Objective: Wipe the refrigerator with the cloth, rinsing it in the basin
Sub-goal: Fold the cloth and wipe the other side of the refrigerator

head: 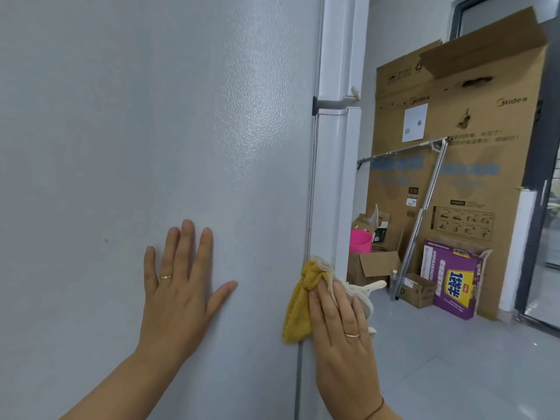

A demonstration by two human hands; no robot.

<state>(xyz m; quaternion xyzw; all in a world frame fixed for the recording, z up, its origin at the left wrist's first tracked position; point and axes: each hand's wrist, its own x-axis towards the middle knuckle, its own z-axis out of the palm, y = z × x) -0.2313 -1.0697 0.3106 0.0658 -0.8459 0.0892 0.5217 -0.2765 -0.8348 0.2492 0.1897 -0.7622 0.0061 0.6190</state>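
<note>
The refrigerator's pale grey side panel [151, 131] fills the left and middle of the view, with its white door edges [339, 56] at the right. My left hand [178, 286] rests flat on the panel, fingers spread. My right hand [342, 334] presses a yellow and cream cloth [298, 307] against the panel's right edge, by the seam with the door, with straight fingers. No basin is in view.
A large cardboard box [454, 147] leans on the far wall with a metal rack [424, 207] before it. On the floor stand small open boxes [369, 265], a pink container [360, 241] and a purple carton [454, 280]. A glass door [545, 207] is at right.
</note>
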